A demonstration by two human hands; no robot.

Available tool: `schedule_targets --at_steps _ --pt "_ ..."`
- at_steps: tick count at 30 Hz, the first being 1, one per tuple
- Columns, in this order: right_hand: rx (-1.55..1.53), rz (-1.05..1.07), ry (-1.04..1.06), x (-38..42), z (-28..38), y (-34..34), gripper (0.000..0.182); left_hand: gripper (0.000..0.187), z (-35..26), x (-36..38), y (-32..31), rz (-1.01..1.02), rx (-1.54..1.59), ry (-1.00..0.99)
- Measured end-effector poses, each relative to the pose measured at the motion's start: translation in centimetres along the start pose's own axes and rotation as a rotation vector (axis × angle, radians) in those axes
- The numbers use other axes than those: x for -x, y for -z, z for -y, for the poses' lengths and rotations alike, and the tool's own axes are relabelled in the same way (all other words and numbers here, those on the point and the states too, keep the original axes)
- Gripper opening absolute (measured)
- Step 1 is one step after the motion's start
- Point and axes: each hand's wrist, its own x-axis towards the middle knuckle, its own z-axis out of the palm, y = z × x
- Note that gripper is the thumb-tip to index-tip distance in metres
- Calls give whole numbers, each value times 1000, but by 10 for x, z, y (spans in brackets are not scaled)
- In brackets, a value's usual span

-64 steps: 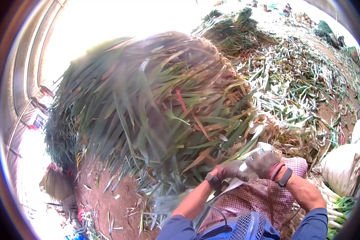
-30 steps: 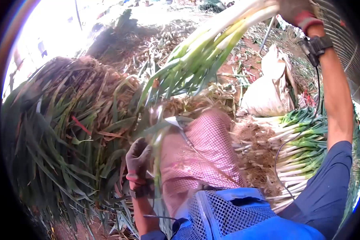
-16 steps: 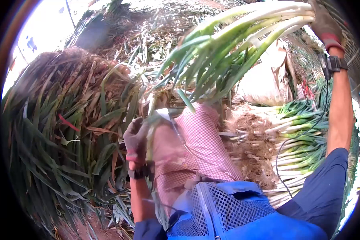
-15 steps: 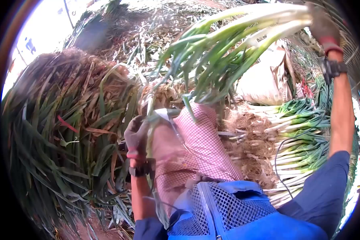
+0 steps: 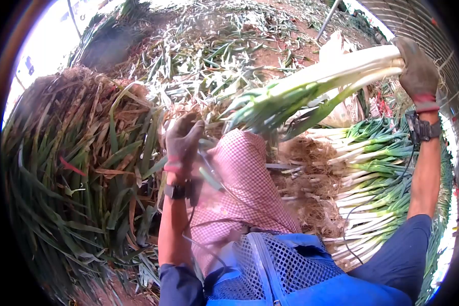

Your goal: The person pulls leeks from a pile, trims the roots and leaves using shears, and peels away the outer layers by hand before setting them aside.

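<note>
My right hand [image 5: 418,69], in a grey-brown glove with a red cuff, is closed round the white ends of a bunch of green onions [image 5: 336,74]. The bunch is raised at the upper right, its green leaves trailing left and down over my knee. In a matching glove, my left hand [image 5: 182,140] is held up beside the left pile with its fingers curled; whatever they hold, if anything, is hidden. Just right of that wrist, a loose green leaf piece [image 5: 210,178] shows in front of my pink checked trousers [image 5: 247,176].
A big heap of untrimmed green onions [image 5: 76,194] stands at my left. To my right lie rows of cleaned green onions [image 5: 370,186], beside brown roots [image 5: 316,188]. Leaf scraps [image 5: 214,61] cover the ground ahead. A thin cable [image 5: 348,229] crosses near my right side.
My right hand has come down with the bunch, whose leaves are now gathered closer together. My left hand has risen slightly. A leaf piece now shows below it over my lap.
</note>
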Motion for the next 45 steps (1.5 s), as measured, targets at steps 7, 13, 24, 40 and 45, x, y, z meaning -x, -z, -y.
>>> schedule_targets --at_steps 7,13,24,40,45 --pt "-43 -44 95 45 -20 29 52 44 4 -39 -79 226 -89 85" --pt "-81 -8 136 50 7 26 55 33 28 -23 -133 344 33 52" --pt "-32 173 282 -36 84 22 15 29 45 44 -183 433 -219 73" --pt "-136 228 154 -23 81 -17 21 24 59 24 -48 365 -273 221" --pt "-201 16 281 -5 73 -23 11 42 7 -7 153 -226 -1250 78"
